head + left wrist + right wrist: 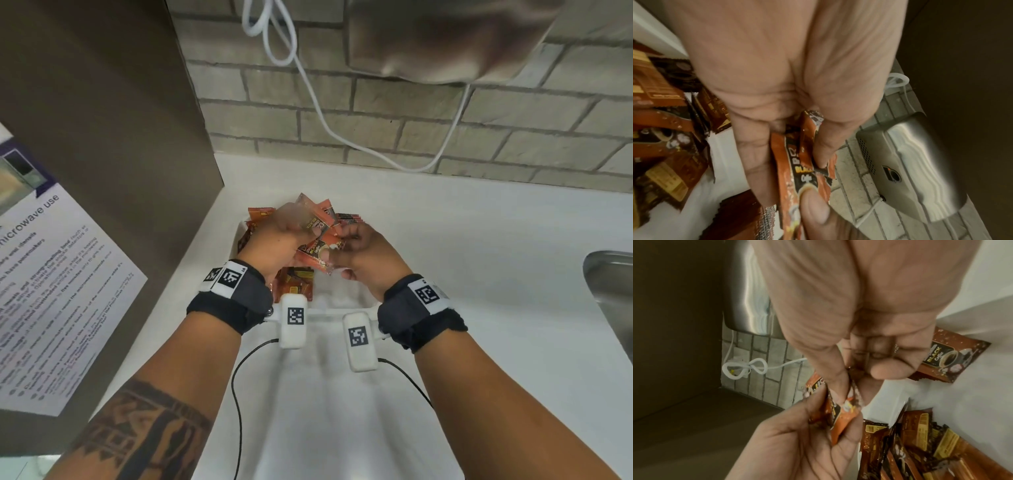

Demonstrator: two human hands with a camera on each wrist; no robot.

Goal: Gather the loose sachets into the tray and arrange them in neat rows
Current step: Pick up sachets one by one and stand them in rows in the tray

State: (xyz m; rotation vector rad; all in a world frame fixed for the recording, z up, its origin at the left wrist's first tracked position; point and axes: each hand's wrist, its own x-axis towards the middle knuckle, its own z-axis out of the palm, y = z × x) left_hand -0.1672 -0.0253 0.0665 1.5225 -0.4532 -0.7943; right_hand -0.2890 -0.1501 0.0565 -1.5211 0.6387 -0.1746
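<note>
Head view: sachets [317,236] pinched btwn left hand [274,240] & right hand [368,257].

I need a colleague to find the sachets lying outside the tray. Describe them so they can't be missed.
Start at the white countertop below the brick wall, then the white plastic tray. Beyond its far right corner, a small stack of brown "Black Coffee" sachets lies face-up on the counter, unlike the jumbled ones inside.

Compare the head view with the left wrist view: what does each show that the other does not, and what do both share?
Only the head view shows the microwave notice, the sink, both wristbands and the whole right hand. Only the left wrist view shows the left hand from the palm side, its thumb pinching the held sachets. Both show the orange sachets, the white cable, the brick wall and the steel appliance.
</note>
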